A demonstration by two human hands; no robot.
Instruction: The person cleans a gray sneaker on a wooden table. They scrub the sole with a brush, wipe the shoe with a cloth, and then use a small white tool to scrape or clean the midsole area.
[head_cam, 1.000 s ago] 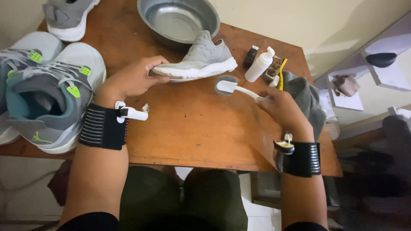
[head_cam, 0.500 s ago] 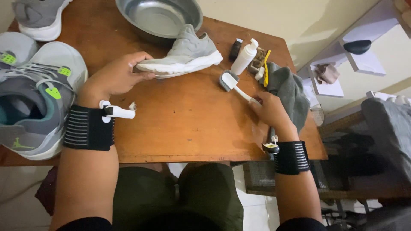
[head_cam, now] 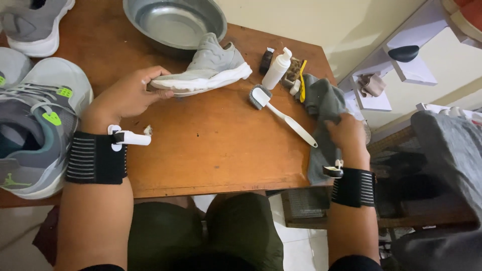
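Observation:
A small grey sneaker with a white sole (head_cam: 208, 70) lies on the wooden table (head_cam: 216, 145), and my left hand (head_cam: 128, 95) grips it at the heel. A white-handled brush (head_cam: 281, 113) rests on the table, free of either hand, its head beside the shoe's toe. At the table's right edge my right hand (head_cam: 346, 135) closes on a grey cloth (head_cam: 324, 108) that hangs over the edge.
A metal basin (head_cam: 175, 22) stands behind the sneaker. A white pump bottle (head_cam: 277, 68), a small dark bottle (head_cam: 266, 60) and other brushes (head_cam: 296, 75) sit at the back right. Large grey and green sneakers (head_cam: 35, 120) fill the left side. White shelves (head_cam: 396, 60) stand to the right.
My right hand has let go of the white brush, which now lies on the table, and has moved right onto the grey cloth. The left hand still holds the sneaker.

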